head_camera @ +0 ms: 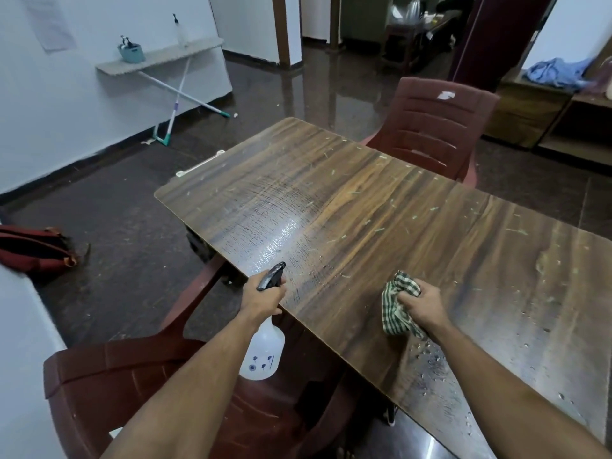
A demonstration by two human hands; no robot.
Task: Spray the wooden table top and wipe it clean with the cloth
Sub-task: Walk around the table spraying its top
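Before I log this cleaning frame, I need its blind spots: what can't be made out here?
Head view only:
- Trigger finger on the spray bottle: covered by the left hand.
- Table right end: cut off by the frame edge.
- Cloth: bunched in the right hand, full shape hidden.
- Basket contents on the wall shelf: too small.
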